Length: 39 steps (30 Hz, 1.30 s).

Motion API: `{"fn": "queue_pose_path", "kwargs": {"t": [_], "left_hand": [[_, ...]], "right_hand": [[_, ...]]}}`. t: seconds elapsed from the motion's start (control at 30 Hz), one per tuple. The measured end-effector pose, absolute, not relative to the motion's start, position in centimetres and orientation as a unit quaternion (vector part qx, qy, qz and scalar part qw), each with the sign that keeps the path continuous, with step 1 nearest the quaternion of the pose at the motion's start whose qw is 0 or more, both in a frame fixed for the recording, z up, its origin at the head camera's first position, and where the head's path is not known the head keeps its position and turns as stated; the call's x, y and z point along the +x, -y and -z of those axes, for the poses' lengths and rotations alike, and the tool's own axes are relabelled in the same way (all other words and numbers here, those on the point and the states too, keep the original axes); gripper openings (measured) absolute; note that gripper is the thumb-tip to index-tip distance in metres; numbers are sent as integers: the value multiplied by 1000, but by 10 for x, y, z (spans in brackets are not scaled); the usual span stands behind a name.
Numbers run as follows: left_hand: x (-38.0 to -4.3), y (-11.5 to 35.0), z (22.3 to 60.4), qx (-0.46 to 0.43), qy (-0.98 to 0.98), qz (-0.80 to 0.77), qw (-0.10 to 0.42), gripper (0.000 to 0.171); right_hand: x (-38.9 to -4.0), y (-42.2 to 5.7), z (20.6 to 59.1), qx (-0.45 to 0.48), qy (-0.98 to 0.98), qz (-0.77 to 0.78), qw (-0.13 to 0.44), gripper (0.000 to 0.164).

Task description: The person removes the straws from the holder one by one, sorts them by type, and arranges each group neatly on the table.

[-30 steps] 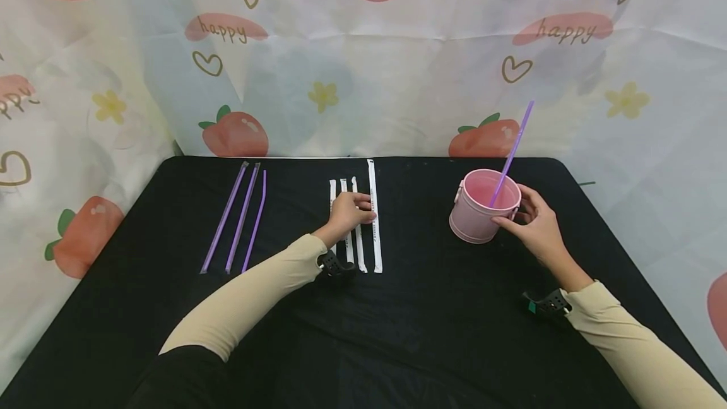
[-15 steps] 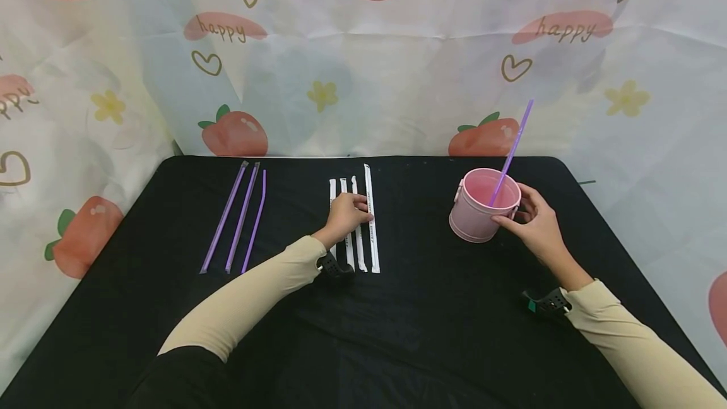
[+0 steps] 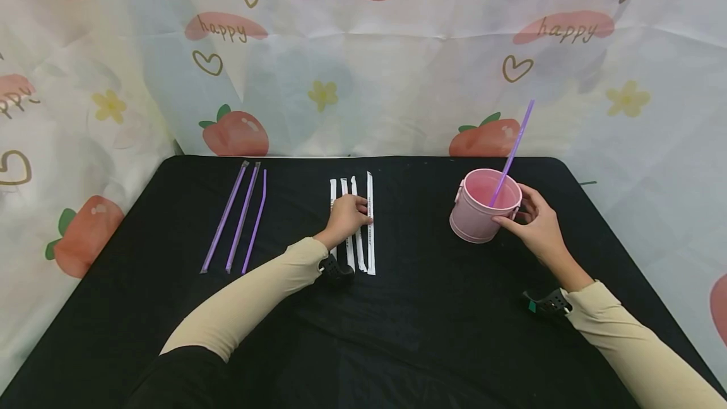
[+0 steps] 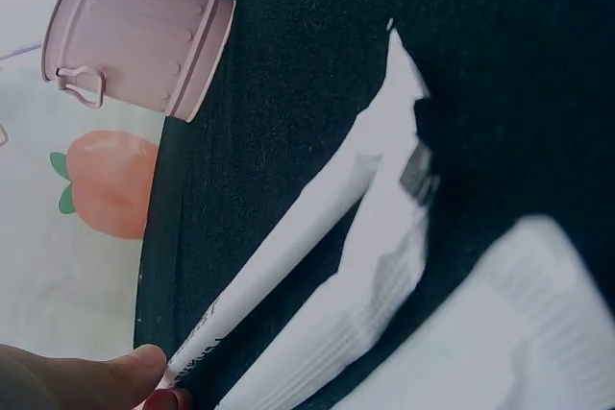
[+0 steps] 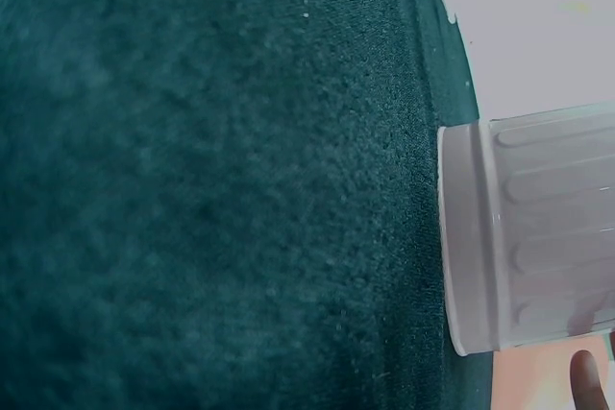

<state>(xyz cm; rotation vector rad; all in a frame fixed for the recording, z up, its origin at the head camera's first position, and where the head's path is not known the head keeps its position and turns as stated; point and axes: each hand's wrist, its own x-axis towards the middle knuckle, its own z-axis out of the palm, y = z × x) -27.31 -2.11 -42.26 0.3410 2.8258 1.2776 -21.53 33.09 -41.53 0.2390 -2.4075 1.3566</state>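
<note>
In the head view my left hand [image 3: 346,216] pinches the rightmost of several white paper-wrapped straws [image 3: 371,248] that lie side by side. Thumb and a finger meet on that wrapper in the left wrist view, near the printed part of the straw [image 4: 274,252]. The hand hides the middle of the other wrapped straws [image 3: 360,251]. My right hand [image 3: 539,226] grips the right side of a pink bucket [image 3: 472,223], thumb in front and fingers behind. A purple straw [image 3: 515,147] leans inside it. Only the bucket's lower side [image 5: 553,228] and a fingertip show in the right wrist view.
To the left, three purple straws [image 3: 243,216] lie roughly parallel, some in clear wrappers. Everything stands on a black-covered table [image 3: 397,339]. A patterned cloth backdrop [image 3: 386,93] rises behind the table's far edge and along its left side.
The rightmost wrapped straw has shifted left, closer to the others, and slightly toward me, with my left hand on it. My right hand and the bucket have stayed in place.
</note>
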Motion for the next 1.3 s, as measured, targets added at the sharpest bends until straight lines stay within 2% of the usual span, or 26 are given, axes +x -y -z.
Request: {"fn": "queue_pose_path", "kwargs": {"t": [0.4, 0.9, 1.3], "left_hand": [[-269, 24, 416, 121, -904, -410, 5, 37], [-273, 20, 412, 163, -845, -506, -51, 26], [-277, 9, 395, 189, -794, -576, -39, 29]], "right_hand": [[-215, -331, 415, 81, 856, -475, 186, 72], [-215, -330, 415, 77, 859, -471, 185, 72], [-215, -330, 415, 85, 856, -473, 188, 71]]}}
